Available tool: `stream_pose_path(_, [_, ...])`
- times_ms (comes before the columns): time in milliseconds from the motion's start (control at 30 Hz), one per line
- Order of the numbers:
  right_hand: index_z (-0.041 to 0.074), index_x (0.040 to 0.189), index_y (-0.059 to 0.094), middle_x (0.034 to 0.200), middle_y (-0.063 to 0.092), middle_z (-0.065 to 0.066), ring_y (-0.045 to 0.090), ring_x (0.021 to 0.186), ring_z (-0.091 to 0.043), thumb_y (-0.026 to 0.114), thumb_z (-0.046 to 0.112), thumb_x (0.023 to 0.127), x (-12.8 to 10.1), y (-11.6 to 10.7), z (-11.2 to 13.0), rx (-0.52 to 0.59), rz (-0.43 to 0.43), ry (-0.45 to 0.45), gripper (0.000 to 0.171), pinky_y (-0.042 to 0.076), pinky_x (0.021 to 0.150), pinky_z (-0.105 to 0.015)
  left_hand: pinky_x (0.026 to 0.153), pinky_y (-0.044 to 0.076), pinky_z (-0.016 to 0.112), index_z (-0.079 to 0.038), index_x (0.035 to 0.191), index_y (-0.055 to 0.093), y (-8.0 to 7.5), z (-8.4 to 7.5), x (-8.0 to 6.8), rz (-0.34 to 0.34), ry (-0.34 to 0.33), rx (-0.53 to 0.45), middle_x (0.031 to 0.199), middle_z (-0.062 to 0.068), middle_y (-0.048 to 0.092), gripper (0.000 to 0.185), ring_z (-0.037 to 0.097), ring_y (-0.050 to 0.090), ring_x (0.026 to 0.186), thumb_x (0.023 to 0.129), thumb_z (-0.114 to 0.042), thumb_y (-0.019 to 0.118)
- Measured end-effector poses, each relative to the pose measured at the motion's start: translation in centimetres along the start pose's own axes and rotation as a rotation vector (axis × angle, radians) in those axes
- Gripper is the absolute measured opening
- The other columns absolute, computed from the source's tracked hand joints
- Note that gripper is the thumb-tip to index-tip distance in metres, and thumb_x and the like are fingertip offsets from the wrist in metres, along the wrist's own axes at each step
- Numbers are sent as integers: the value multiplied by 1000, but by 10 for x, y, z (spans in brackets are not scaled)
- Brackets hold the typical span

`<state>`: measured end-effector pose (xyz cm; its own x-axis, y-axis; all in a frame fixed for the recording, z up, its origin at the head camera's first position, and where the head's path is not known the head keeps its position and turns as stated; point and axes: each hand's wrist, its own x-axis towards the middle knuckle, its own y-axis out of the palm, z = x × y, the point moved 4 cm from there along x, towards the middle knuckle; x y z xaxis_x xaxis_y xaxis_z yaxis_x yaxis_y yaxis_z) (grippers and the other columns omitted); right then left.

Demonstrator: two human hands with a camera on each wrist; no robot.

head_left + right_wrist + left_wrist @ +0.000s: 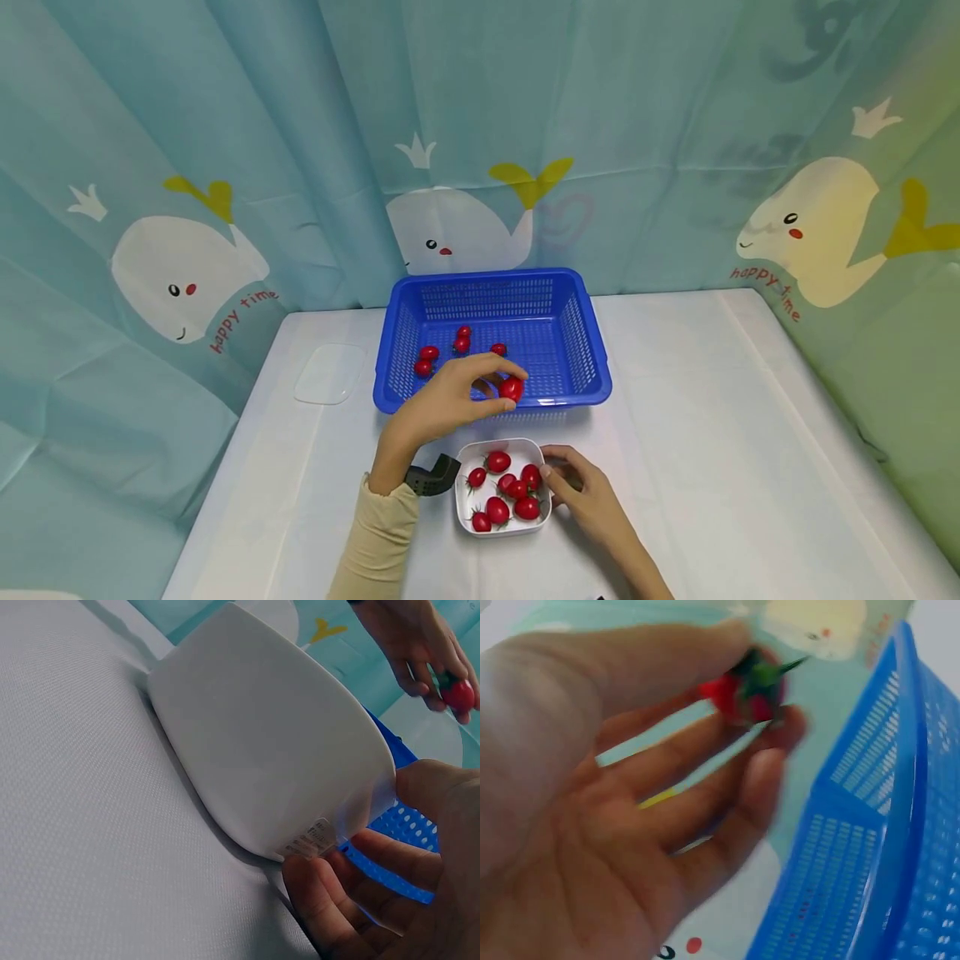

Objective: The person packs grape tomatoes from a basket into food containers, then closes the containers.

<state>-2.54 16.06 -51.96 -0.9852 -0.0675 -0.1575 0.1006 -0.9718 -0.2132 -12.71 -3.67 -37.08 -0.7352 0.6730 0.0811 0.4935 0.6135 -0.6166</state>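
Note:
My left hand [450, 396] pinches a red cherry tomato [512, 389] between thumb and fingertips, over the near rim of a blue plastic basket [540, 354]. A green calyx shows on this tomato in the left wrist view. Inside the basket, several cherry tomatoes [462, 343] lie toward the left. Nearer to me stands a white plastic box [521, 452] holding several more cherry tomatoes [497, 510]. My right hand [592, 492] grips the box's right side, thumb at the rim and fingers against the wall, close to a small label [311, 838].
A clear, flat lid [330, 373] lies on the white tablecloth [690, 433] left of the basket. Behind the table hangs a blue-green curtain [630, 108] printed with whales. A dark band [433, 476] sits at my left wrist.

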Motion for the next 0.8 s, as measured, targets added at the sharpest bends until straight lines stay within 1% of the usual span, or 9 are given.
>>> stream_pose_path(100, [6, 131, 66, 105, 74, -16, 68, 83, -8, 67, 23, 102, 0, 0, -1, -15, -8, 1, 34, 60, 69, -27, 103, 55, 34, -20, 132, 68, 6, 2, -12, 73, -26, -71, 127, -4, 71, 34, 14, 67, 112, 98, -22, 74])
stream_pose_path(167, [6, 131, 66, 106, 74, -16, 69, 84, -8, 67, 23, 102, 0, 0, 0, -11, -11, 0, 33, 60, 69, -27, 101, 55, 33, -20, 131, 68, 11, 4, -17, 123, -45, -118, 125, -4, 72, 34, 13, 67, 110, 98, -23, 74])
stream_pose_path(333, [5, 131, 66, 109, 74, -17, 69, 85, -8, 67, 23, 102, -1, -1, 2, 9, -8, -4, 35, 60, 69, -27, 96, 57, 27, -19, 129, 69, 22, 15, -23, 230, -99, -218, 121, 0, 72, 32, 13, 67, 108, 97, -20, 74])
stream_pose_path(467, [4, 132, 65, 108, 74, -18, 69, 86, -7, 67, 22, 102, -1, -1, 3, 11, 4, -20, 35, 60, 68, -27, 90, 57, 22, -19, 126, 71, 31, 26, -25, 292, -138, -228, 119, -1, 72, 30, 9, 66, 104, 97, -17, 75])
stream_pose_path(533, [4, 132, 65, 108, 75, -18, 69, 86, -7, 66, 22, 102, -1, -1, 2, 14, 8, -24, 35, 60, 69, -27, 87, 57, 21, -18, 125, 72, 36, 31, -26, 325, -147, -230, 115, -2, 72, 28, 8, 66, 99, 97, -16, 75])
stream_pose_path(633, [4, 132, 65, 107, 75, -18, 70, 85, -7, 66, 21, 102, -1, 0, 1, 7, 3, -26, 34, 60, 68, -27, 82, 57, 21, -14, 123, 72, 43, 34, -27, 368, -143, -235, 110, 0, 73, 27, 7, 67, 93, 97, -12, 74])
stream_pose_path(700, [5, 131, 65, 107, 75, -18, 70, 84, -7, 66, 21, 102, -1, 0, 0, 1, 0, -23, 34, 60, 68, -28, 81, 58, 22, -11, 123, 72, 48, 35, -28, 392, -142, -240, 109, 2, 74, 26, 8, 68, 92, 97, -9, 73])
stream_pose_path(800, [6, 131, 66, 107, 75, -18, 70, 84, -7, 66, 21, 102, 0, 0, -1, -10, -4, -20, 33, 60, 68, -27, 78, 60, 26, -9, 121, 73, 54, 37, -29, 423, -158, -233, 108, 4, 74, 25, 15, 69, 89, 96, -6, 72])
